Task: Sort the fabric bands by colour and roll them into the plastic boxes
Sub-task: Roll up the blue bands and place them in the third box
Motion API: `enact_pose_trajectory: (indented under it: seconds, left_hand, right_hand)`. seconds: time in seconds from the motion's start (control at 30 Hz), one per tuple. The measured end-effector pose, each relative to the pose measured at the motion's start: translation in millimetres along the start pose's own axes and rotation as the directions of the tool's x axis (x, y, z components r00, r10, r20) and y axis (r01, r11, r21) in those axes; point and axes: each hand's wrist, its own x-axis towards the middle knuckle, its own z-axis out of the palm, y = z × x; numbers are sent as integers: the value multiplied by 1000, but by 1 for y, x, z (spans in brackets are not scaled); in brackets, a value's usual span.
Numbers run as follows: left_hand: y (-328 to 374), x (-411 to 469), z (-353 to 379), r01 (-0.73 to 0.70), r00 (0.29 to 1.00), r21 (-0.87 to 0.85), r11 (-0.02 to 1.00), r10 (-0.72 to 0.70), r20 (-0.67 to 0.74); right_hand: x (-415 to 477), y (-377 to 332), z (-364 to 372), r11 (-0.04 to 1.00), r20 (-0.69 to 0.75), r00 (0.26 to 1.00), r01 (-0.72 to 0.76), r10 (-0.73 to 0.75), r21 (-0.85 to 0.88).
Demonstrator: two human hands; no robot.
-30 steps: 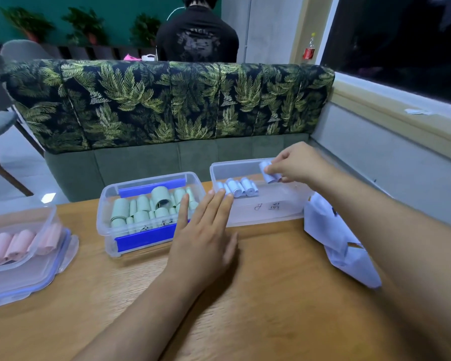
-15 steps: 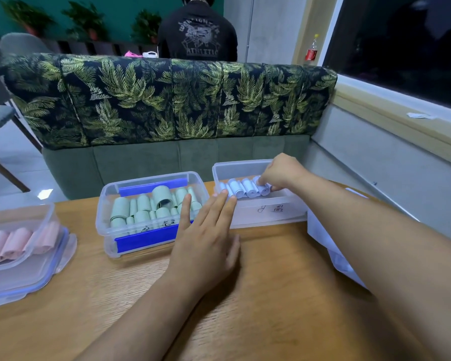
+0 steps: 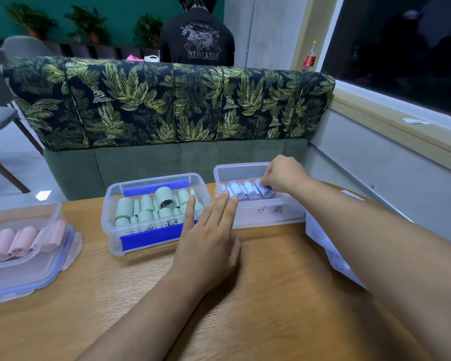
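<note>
Beside green-roll box (image 3: 151, 237), flat left hand (image 3: 208, 246)

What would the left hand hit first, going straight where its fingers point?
Probably the near left corner of the clear plastic box holding pale blue fabric rolls; the left hand sits close, depth unclear.

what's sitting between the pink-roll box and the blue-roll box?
Head view: the green-roll box stands between the pink-roll box and the blue-roll box. The left hand lies flat over the gap beside the latter.
</note>
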Motion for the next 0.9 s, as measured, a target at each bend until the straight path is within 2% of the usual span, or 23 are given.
enact_pose_trajectory:
  seconds: [0.23,0.4,0.53,0.63,0.7,0.77,0.83,0.9]
  left_hand:
    - [-1,0,2,-1,1000,-2,1000,1,8]
    - [1,-2,-1,-25,999,-33,999,24,-29]
    - [8,-1,-3,-198,977,-169,965,181,-111]
    - [17,-7,-3,-286,958,-273,918,269,-99]
    - [22,-11,-4,-334,942,-301,893,326,-78]
    - [25,-16,-7,-377,924,-310,873,379,-58]
    - [24,-22,-12,-402,913,-301,865,405,-57]
    - [23,-28,-18,-384,920,-310,870,387,-54]
  right_hand:
    - [-13,-3,-18,998,108,994,-28,23,52]
    - [-47,20,-47,955,-13,998,56,-54,292]
    - [-100,57,-64,946,-55,991,132,-121,297]
    - [-135,91,-65,948,-3,995,94,-98,303]
    - [-152,108,-59,974,7,998,58,-61,220]
    - [-162,118,-51,999,41,999,27,-29,40]
    - [-171,127,-40,986,125,992,20,1,-165]
    - [-176,135,-28,967,114,993,34,-5,-252]
